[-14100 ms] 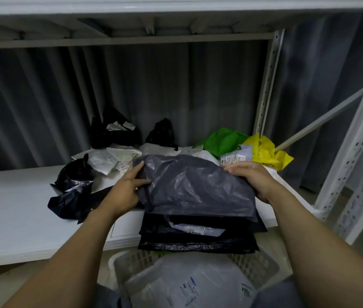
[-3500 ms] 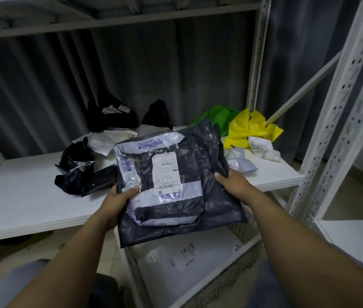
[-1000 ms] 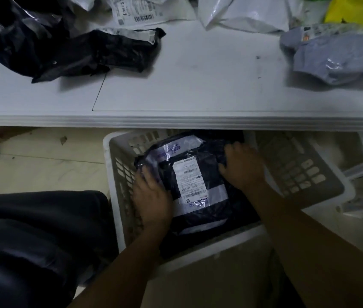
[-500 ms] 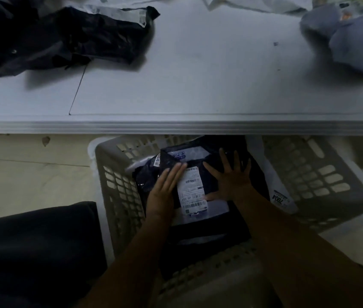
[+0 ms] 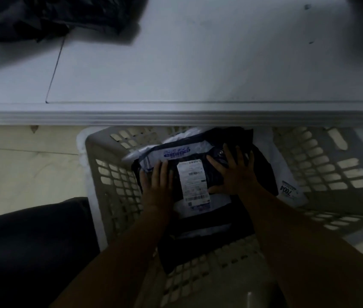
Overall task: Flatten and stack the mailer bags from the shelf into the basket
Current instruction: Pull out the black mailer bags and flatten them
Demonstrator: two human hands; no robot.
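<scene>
Black mailer bag (image 5: 192,183) with a white label lies on top of the stack inside the grey basket (image 5: 113,181), below the white shelf (image 5: 176,74). Your left hand (image 5: 157,190) presses it with fingers together, and your right hand (image 5: 237,176) with fingers spread.

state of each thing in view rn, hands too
grey slotted plastic basket: on floor, partly under white shelf board
dark plastic mailer bag with white label: in basket, label up, pressed down
left hand: open, flat on it
right hand: open, fingers spread on it
white mailer bag marked 7004: under dark bag, corner showing
crumpled black bag: on shelf, unflattened
</scene>
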